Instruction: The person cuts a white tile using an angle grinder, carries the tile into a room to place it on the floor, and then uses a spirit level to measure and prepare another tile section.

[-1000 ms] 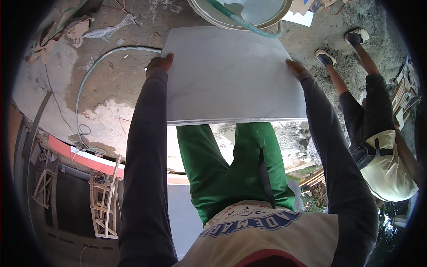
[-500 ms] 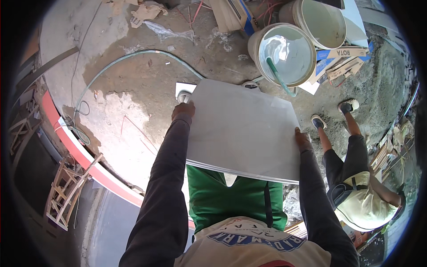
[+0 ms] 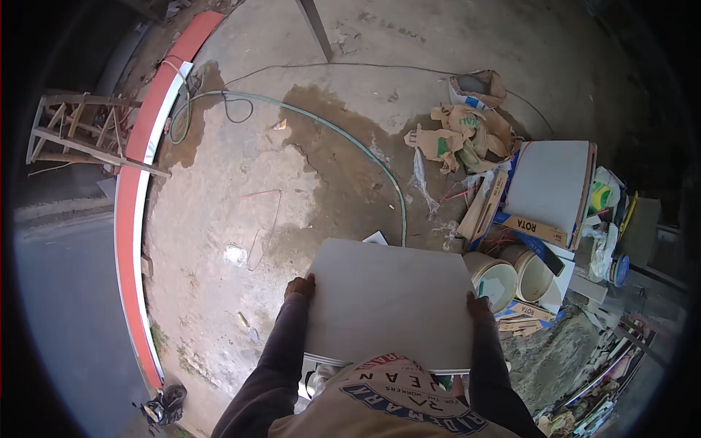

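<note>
Clamped between bare left hand [image 3: 300, 287] and bare right hand [image 3: 479, 305] at opposite side edges: smooth, flat, pale-grey rectangular slab stack [image 3: 391, 303], layered along its near edge, above rough, damp-patched grey concrete floor [image 3: 215, 201]. Apparently longest left to right, facing straight ahead.

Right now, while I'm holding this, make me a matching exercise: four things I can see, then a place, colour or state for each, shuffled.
Things:
1. slabs
2. hose
3. buckets
4. wooden frame

Descriptions:
A. green, curving over the floor
B. at the far left of the picture
C. gripped between the left hand and right hand
D. side by side, to the right of the slabs

Pairs: 1-C, 2-A, 3-D, 4-B.
</note>
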Motion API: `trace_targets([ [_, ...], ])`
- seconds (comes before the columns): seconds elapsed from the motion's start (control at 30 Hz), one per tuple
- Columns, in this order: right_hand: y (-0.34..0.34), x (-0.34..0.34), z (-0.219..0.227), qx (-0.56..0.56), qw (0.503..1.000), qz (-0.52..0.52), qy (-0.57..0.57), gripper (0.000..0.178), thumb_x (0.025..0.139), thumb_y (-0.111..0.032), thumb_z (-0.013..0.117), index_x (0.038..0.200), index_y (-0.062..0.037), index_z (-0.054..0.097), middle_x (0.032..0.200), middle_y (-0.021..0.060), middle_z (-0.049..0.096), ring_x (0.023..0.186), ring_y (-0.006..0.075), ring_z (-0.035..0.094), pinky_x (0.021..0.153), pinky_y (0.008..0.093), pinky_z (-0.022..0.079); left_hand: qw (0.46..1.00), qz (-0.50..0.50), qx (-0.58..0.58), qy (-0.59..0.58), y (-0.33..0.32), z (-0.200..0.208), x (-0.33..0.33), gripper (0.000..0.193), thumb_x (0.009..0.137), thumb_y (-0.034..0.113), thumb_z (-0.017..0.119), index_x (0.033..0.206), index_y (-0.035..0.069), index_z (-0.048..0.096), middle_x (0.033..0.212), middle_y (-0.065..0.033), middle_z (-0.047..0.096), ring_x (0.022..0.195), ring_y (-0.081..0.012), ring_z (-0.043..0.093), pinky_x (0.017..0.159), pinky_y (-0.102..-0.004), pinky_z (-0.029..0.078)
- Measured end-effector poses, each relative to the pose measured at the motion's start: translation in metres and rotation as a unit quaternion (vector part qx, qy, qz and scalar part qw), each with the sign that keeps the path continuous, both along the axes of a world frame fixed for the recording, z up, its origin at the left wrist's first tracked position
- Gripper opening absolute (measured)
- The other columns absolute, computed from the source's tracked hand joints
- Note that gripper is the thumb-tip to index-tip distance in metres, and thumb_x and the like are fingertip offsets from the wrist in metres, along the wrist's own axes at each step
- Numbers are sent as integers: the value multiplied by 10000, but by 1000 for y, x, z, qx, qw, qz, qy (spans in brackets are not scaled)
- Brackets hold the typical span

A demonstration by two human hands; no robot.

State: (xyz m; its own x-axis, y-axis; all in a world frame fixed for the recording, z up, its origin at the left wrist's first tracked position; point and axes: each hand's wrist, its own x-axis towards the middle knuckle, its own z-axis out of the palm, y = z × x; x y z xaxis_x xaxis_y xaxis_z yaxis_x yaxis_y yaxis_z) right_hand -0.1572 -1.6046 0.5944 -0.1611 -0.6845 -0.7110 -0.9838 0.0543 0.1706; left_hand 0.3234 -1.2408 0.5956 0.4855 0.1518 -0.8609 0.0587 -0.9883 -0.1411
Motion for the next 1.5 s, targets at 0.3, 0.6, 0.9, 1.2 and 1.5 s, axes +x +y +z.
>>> trace_targets([
  [0.3,-176,341,-13,-11,952,263,-157,764,920,-625,519,1156,82,688,1196,333,664,1185,446,636,1030,495,489,983,157,-76,-51,7,19,177,732,993,595,442,1324,-28,633,1431,-248,568,1376,-363,517,1149,-427,398],
  [0.6,-215,728,6,60,940,321,-100,713,992,-587,418,1245,29,673,1339,296,610,1290,435,566,1112,467,427,970,214,1,-114,38,38,341,779,978,620,468,1244,-87,659,1356,-313,595,1326,-408,551,1126,-448,419],
  [0.9,-213,1133,12,103,855,501,-88,620,984,-524,490,1321,-27,647,1411,209,598,1314,402,566,1105,480,449,920,354,60,-155,37,63,517,802,1000,620,418,1255,-107,639,1340,-322,602,1335,-408,543,1131,-454,410],
  [1.2,-302,1477,6,49,756,648,-86,618,1029,-540,390,1228,-36,687,1352,232,628,1240,456,591,1078,483,453,920,371,-17,-126,-46,28,862,742,1009,572,402,1262,-82,649,1378,-294,587,1351,-396,531,1147,-448,392],
  [1.5,-358,1762,83,65,851,517,-63,598,1019,-511,425,1326,-41,628,1368,240,616,1293,412,579,1092,514,442,927,351,-18,-132,-125,19,1217,732,990,566,441,1281,-76,638,1385,-293,584,1346,-408,534,1142,-448,406],
])
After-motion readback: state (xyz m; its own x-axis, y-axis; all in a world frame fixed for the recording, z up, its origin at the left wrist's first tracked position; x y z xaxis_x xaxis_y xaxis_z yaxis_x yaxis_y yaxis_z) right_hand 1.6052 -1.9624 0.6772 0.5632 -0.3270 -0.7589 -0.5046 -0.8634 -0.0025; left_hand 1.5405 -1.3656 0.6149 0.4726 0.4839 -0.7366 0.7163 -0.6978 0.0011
